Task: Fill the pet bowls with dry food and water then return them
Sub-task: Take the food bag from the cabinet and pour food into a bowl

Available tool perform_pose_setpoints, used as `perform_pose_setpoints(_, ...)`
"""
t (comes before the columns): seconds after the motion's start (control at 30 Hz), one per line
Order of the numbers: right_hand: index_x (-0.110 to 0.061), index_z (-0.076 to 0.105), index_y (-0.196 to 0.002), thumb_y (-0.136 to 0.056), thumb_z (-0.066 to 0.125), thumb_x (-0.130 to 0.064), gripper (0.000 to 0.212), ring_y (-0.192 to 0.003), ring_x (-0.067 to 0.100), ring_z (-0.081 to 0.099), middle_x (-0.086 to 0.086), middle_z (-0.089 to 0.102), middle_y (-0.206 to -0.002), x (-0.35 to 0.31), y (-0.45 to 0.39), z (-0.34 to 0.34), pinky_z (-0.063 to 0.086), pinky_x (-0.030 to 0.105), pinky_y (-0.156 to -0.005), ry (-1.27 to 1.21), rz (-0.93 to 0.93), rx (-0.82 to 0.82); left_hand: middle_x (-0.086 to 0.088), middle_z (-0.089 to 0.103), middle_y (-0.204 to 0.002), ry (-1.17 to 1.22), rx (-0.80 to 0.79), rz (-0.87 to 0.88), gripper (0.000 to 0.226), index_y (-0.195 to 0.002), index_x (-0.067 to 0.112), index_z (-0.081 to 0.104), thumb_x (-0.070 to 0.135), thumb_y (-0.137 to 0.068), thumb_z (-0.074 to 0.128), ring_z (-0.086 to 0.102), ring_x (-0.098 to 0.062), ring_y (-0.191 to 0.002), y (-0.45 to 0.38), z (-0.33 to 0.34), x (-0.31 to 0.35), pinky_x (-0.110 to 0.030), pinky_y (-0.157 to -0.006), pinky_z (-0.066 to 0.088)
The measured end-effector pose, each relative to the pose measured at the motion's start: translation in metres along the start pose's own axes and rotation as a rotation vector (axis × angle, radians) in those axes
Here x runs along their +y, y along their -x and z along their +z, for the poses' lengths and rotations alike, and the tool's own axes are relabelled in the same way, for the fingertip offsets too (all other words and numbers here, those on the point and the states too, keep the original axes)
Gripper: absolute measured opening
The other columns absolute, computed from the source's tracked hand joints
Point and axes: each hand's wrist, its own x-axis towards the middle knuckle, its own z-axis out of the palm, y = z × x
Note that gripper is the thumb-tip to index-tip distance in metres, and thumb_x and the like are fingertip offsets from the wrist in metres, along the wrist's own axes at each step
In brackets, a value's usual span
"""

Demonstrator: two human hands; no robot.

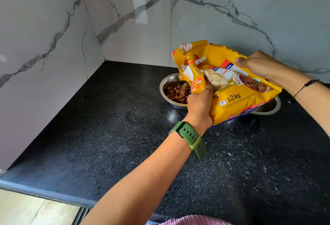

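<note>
Between left hand point(200, 103) and right hand point(262, 65), both clenched on yellow food bag point(232, 89), tilted over kibble-filled steel bowl point(171, 92).

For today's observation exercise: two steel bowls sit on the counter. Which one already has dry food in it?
The left steel bowl, beside the left hand, shows brown kibble. The right steel bowl is mostly hidden under the yellow food bag; its contents cannot be seen.

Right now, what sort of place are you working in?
Probably a home kitchen corner: a black speckled stone counter, marble-look wall tiles, and a steel bowl of kibble under the yellow food bag.
</note>
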Motion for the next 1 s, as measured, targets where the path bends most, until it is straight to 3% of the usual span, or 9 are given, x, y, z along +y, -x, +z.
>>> perform_pose_setpoints(0.17,0.006,0.061,-0.106,-0.092,0.051,-0.044,0.053,-0.086,0.044,0.066,0.033,0.063,-0.108,-0.002,0.0,-0.002,0.051,0.05,-0.076,-0.003,0.006,-0.002,-0.015,0.063,-0.109,0.008,0.012,0.021,0.018,-0.098,0.016,0.052,0.019,-0.087,0.065,0.062,-0.032,-0.092,0.003,0.001,0.005,-0.049,-0.087,0.053)
perform_pose_setpoints(0.27,0.013,0.056,-0.109,-0.087,0.053,-0.048,0.065,-0.084,0.045,0.065,0.039,0.059,-0.11,-0.001,-0.003,-0.004,0.043,0.038,-0.07,-0.03,-0.032,0.034,-0.013,0.065,-0.107,0.027,0.007,0.069,0.018,-0.084,0.022,0.049,0.02,-0.084,0.067,0.065,-0.034,-0.096,0.001,0.002,0.001,-0.049,-0.087,0.053)
perform_pose_setpoints(0.33,0.017,0.051,-0.108,-0.078,0.052,-0.055,0.077,-0.08,0.05,0.062,0.041,0.054,-0.111,0.0,-0.005,-0.005,0.035,0.034,-0.068,-0.054,-0.071,0.077,-0.015,0.067,-0.112,0.01,0.045,0.159,0.031,-0.097,0.02,0.057,0.028,-0.072,0.073,0.066,-0.037,-0.098,-0.003,0.003,-0.002,-0.054,-0.087,0.054)
perform_pose_setpoints(0.4,0.017,0.053,-0.103,-0.079,0.053,-0.053,0.074,-0.075,0.046,0.062,0.04,0.058,-0.105,0.001,-0.005,-0.003,0.04,0.038,-0.065,-0.066,-0.074,0.089,-0.017,0.067,-0.112,-0.003,0.082,0.171,0.047,-0.105,0.016,0.058,0.032,-0.064,0.075,0.067,-0.038,-0.097,-0.008,0.002,-0.002,-0.056,-0.085,0.054)
perform_pose_setpoints(0.53,0.006,0.06,-0.089,-0.09,0.053,-0.043,0.05,-0.066,0.037,0.052,0.035,0.051,-0.078,0.004,-0.006,0.001,0.033,0.032,-0.064,-0.024,-0.057,0.062,-0.019,0.066,-0.111,0.019,0.046,0.055,0.017,-0.088,0.015,0.053,0.02,-0.083,0.068,0.066,-0.039,-0.101,-0.01,-0.001,-0.004,-0.056,-0.088,0.053)
perform_pose_setpoints(0.63,0.007,0.058,-0.091,-0.091,0.051,-0.045,0.053,-0.058,0.028,0.046,0.03,0.045,-0.072,0.005,-0.001,0.0,0.035,0.03,-0.062,-0.052,-0.029,0.051,-0.019,0.066,-0.113,-0.003,0.048,0.059,0.016,-0.088,0.017,0.054,0.02,-0.083,0.069,0.066,-0.039,-0.102,-0.011,-0.002,-0.005,-0.056,-0.089,0.053)
perform_pose_setpoints(0.7,0.018,0.052,-0.103,-0.091,0.05,-0.045,0.064,-0.065,0.024,0.044,0.046,0.051,-0.087,0.006,-0.001,-0.001,0.033,0.032,-0.065,-0.062,-0.038,0.061,-0.019,0.066,-0.115,-0.011,0.051,0.066,0.023,-0.097,0.016,0.055,0.022,-0.08,0.07,0.066,-0.039,-0.1,-0.009,-0.001,-0.004,-0.057,-0.088,0.053)
perform_pose_setpoints(0.77,0.018,0.049,-0.11,-0.09,0.05,-0.045,0.067,-0.067,0.025,0.045,0.045,0.05,-0.108,0.005,0.0,-0.002,0.032,0.033,-0.066,-0.078,-0.043,0.061,-0.019,0.066,-0.115,-0.003,0.056,0.079,0.029,-0.101,0.015,0.055,0.023,-0.079,0.071,0.066,-0.038,-0.099,-0.01,0.0,-0.004,-0.057,-0.086,0.054)
perform_pose_setpoints(1.0,0.016,0.054,-0.107,-0.086,0.054,-0.048,0.067,-0.081,0.039,0.064,0.038,0.059,-0.11,0.011,-0.002,-0.002,0.047,0.044,-0.071,-0.203,-0.087,0.116,-0.014,0.066,-0.112,-0.027,0.074,0.269,0.045,-0.113,0.014,0.055,0.027,-0.072,0.07,0.066,-0.033,-0.099,-0.008,0.001,-0.01,-0.051,-0.088,0.054)
